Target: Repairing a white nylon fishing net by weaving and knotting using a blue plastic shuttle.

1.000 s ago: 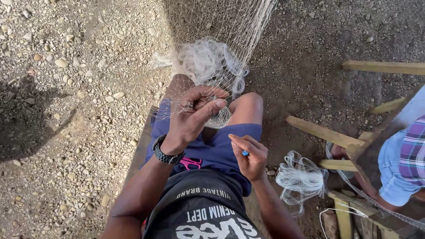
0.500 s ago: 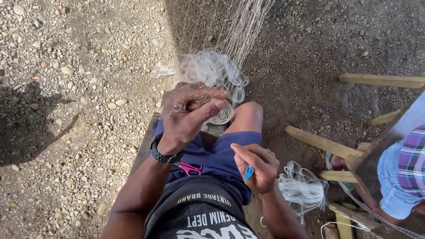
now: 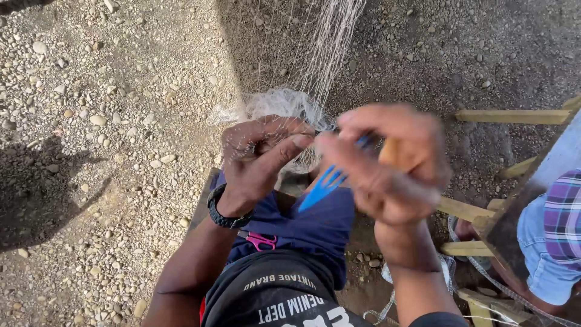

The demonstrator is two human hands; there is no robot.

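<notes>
1. Between the two hands, just in front of the knees, fine white net [image 3: 284, 112] is pinched tight in the left hand [image 3: 260, 160]: thumb pressed against the curled fingers, closed on a few strands of mesh.
2. Right of that pinch and touching it, the right hand [image 3: 387, 163] is closed around a blue plastic netting needle [image 3: 327, 184], whose forked end points down toward the lap. The hand is blurred, so the exact finger hold cannot be made out.
3. As a judgement, the mending is mid-stitch: a bunch of net sits gathered at the pinch, and a long stretch of it runs up and away from there, so plenty seems left.
4. Pose: both forearms are raised from the lap, wrists bent inward so the fingertips meet at the net. A black watch [image 3: 225, 212] circles the left wrist.
5. Farther right of the net, wooden slats [image 3: 514, 115] lie on the gravel [image 3: 121, 91], and another person's checked sleeve [image 3: 566, 203] shows at the edge.
</notes>
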